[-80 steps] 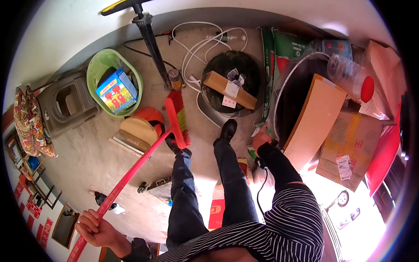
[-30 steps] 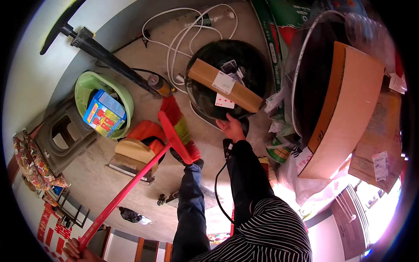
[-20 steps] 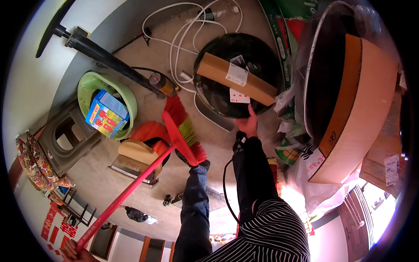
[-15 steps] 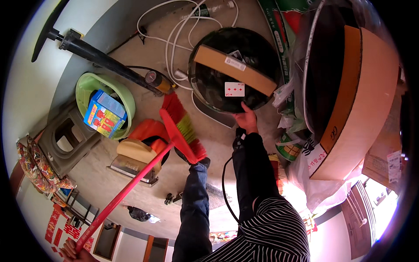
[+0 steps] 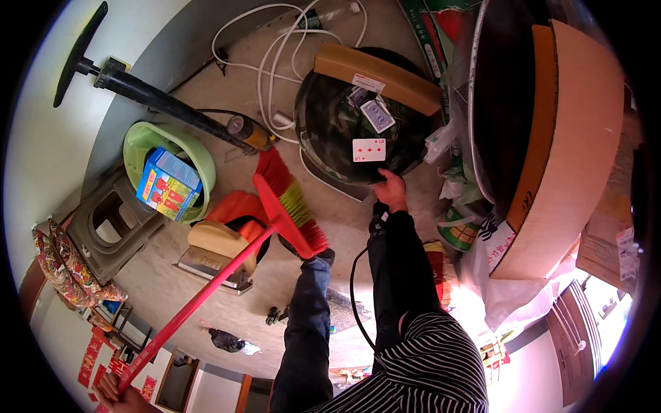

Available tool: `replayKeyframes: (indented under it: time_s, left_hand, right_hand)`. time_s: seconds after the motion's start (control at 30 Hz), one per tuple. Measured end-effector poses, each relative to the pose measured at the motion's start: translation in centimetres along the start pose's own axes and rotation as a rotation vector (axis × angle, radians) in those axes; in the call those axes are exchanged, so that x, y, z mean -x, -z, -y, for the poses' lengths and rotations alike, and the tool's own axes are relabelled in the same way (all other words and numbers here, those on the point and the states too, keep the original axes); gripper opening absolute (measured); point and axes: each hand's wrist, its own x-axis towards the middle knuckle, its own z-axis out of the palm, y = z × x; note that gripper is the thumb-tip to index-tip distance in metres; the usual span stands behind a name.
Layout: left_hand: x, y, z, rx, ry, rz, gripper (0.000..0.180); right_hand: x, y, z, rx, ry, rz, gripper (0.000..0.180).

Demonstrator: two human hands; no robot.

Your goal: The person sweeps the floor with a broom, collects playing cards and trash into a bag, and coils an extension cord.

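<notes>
My right hand (image 5: 390,190) grips the near rim of a round dark bowl-shaped lid (image 5: 344,127) on the floor. On the lid lie a long brown cardboard box (image 5: 375,77) and two playing cards, one white (image 5: 369,150), one blue-backed (image 5: 378,115). My left hand (image 5: 117,394) at the lower left is closed around the end of a red broom handle (image 5: 200,303). The broom's red and green bristle head (image 5: 290,204) rests on the floor by my foot.
A green basin (image 5: 141,141) holds a blue box (image 5: 167,184). A black floor pump (image 5: 148,96), white cables (image 5: 272,41), a grey plastic stool (image 5: 103,224), a red dustpan (image 5: 231,206) and a wooden block lie around. A large cardboard box (image 5: 561,138) and bags stand right.
The view has moved closer to the round lid. My right hand reached forward from my leg and took hold of its rim. The left hand still holds the broom.
</notes>
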Motion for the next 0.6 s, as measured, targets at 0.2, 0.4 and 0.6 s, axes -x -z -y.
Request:
replayKeyframes:
  time_s: [0.2, 0.4, 0.6]
  left_hand:
    - [0.8, -0.2, -0.9, -0.003, -0.005, 0.076, 0.041]
    - [2.2, -2.1, 0.0, 0.004, 0.016, -0.024, 0.041]
    - [0.8, 0.0, -2.0, 0.018, 0.054, 0.141, 0.040]
  right_hand:
    - [8.0, -2.5, -2.8, 1.195, 0.008, 0.225, 0.041]
    - [13.0, -2.8, -6.7, -0.140, -0.730, -0.003, 0.060]
    - [13.7, -6.2, -1.3, 1.393, 0.326, -0.137, 0.019]
